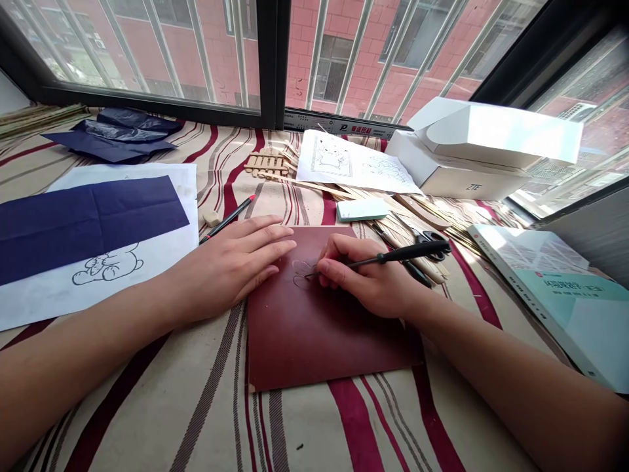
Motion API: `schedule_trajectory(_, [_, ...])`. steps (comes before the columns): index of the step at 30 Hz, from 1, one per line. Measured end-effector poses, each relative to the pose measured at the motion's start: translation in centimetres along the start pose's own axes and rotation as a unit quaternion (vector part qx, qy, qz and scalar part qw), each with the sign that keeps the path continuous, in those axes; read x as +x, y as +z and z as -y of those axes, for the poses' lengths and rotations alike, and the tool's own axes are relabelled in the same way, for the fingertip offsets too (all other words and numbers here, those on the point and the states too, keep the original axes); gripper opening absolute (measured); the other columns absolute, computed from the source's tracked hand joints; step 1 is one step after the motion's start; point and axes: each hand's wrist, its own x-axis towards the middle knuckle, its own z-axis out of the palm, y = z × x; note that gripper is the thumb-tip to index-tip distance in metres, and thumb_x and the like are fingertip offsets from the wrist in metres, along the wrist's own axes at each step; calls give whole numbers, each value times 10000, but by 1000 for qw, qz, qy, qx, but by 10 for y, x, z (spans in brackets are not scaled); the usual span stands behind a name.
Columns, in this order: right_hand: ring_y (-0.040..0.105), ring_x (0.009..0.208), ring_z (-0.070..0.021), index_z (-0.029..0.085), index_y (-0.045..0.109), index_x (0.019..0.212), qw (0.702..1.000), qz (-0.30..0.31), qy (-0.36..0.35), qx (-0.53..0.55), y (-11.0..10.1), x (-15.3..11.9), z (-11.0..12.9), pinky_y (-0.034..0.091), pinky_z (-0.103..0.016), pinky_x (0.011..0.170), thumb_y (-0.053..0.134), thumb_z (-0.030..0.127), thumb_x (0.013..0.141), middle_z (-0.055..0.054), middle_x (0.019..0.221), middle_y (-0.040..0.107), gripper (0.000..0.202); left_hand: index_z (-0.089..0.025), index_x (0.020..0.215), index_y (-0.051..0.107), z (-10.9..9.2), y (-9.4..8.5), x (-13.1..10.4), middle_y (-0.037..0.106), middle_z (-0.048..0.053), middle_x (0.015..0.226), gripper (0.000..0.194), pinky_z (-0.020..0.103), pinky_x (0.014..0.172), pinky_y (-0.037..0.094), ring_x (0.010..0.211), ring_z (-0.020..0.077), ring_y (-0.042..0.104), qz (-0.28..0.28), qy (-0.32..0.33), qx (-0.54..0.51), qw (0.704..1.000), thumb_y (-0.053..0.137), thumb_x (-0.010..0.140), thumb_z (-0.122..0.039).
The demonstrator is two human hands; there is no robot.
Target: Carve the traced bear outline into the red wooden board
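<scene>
A dark red board [324, 341] lies on the striped cloth in front of me. My right hand [366, 272] is closed round the thin metal shaft of a black-handled tool [415, 252], its tip down on the board's upper part. Thin curved outlines [301, 272] show on the board at the tip. Flat, with its fingers stretched out, my left hand [240, 262] rests over the board's upper left edge and holds nothing. Just beyond that hand lies a black pen with a red end [228, 219], beside a small beige eraser [211, 219].
Dark blue paper [98, 216] covers part of a bear drawing [113, 262] at left. Behind the board are a pale green block [362, 210], wooden sticks, scissors [427, 241] and printed sheets [354, 160]. A white box [472, 170] and a book [565, 288] are at right.
</scene>
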Motion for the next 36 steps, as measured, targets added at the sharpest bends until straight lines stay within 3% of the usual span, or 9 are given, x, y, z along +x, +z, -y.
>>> schedule_trajectory(3, [601, 603, -122, 213, 620, 774, 999, -22, 12, 41, 1, 1, -3, 483, -268, 582, 646, 263, 1014, -6, 705, 713, 247, -199, 1475, 708, 1, 0, -3, 679, 106, 1577, 470, 461, 1329, 423, 1524, 291, 555, -3, 49, -40, 998, 389, 1177, -374])
schedule_trajectory(8, [619, 526, -117, 230, 578, 773, 968, -155, 54, 191, 6, 5, -12, 482, -248, 496, 737, 391, 978, 4, 675, 727, 306, -310, 1589, 624, 19, 8, -11, 524, 64, 1736, 481, 468, 1364, 357, 1635, 295, 420, 41, 126, -67, 989, 406, 1175, -421])
schedule_trajectory(14, [630, 533, -111, 223, 609, 765, 960, -192, 49, 200, 8, 5, -11, 497, -234, 495, 813, 421, 930, 1, 683, 738, 330, -256, 1558, 657, 33, 1, -10, 587, 113, 1675, 532, 521, 1362, 349, 1583, 305, 487, -24, 40, -5, 999, 370, 1180, -495])
schedule_trajectory(17, [628, 528, -110, 232, 597, 765, 944, -245, 60, 212, 7, 5, -12, 496, -235, 490, 825, 450, 913, 12, 684, 734, 348, -345, 1658, 542, 23, -1, -8, 404, 59, 1811, 573, 504, 1379, 318, 1665, 300, 370, 36, 111, -37, 992, 339, 1171, -571])
schedule_trajectory(19, [620, 517, -105, 234, 592, 763, 941, -256, 67, 212, 7, 6, -13, 491, -234, 486, 824, 458, 908, 16, 678, 731, 354, -295, 1639, 574, 20, 0, -7, 379, 80, 1822, 583, 504, 1390, 291, 1689, 320, 325, 53, 106, -18, 993, 347, 1171, -560])
schedule_trajectory(23, [607, 508, -103, 236, 573, 761, 948, -237, 61, 202, 8, 6, -12, 485, -239, 486, 812, 445, 913, 14, 670, 726, 352, -236, 1514, 696, 18, -1, -7, 421, 126, 1793, 570, 590, 1380, 280, 1679, 370, 326, 3, 14, 5, 1000, 352, 1173, -537])
schedule_trajectory(27, [611, 524, -113, 237, 575, 778, 958, -228, 35, 173, 10, 4, -10, 492, -252, 495, 751, 408, 959, 7, 685, 720, 306, -308, 1565, 657, 18, -7, -6, 435, 92, 1789, 549, 523, 1360, 340, 1650, 332, 382, 50, 81, -7, 995, 371, 1166, -554])
schedule_trajectory(31, [631, 575, -124, 222, 609, 799, 988, -112, 16, 103, 9, 3, -6, 501, -262, 538, 701, 323, 991, -3, 706, 721, 236, -259, 1064, 860, 37, -21, -10, 673, 87, 1555, 503, 513, 1249, 453, 1449, 346, 575, -10, 28, 33, 999, 429, 1158, -503])
schedule_trajectory(36, [638, 641, -130, 208, 640, 806, 999, -37, 16, 37, 9, 5, -2, 503, -272, 612, 653, 279, 1014, -15, 741, 735, 221, -212, 1194, 791, 35, -20, -7, 790, 91, 1297, 400, 396, 1093, 528, 1210, 269, 684, -37, 78, 22, 996, 448, 1168, -417])
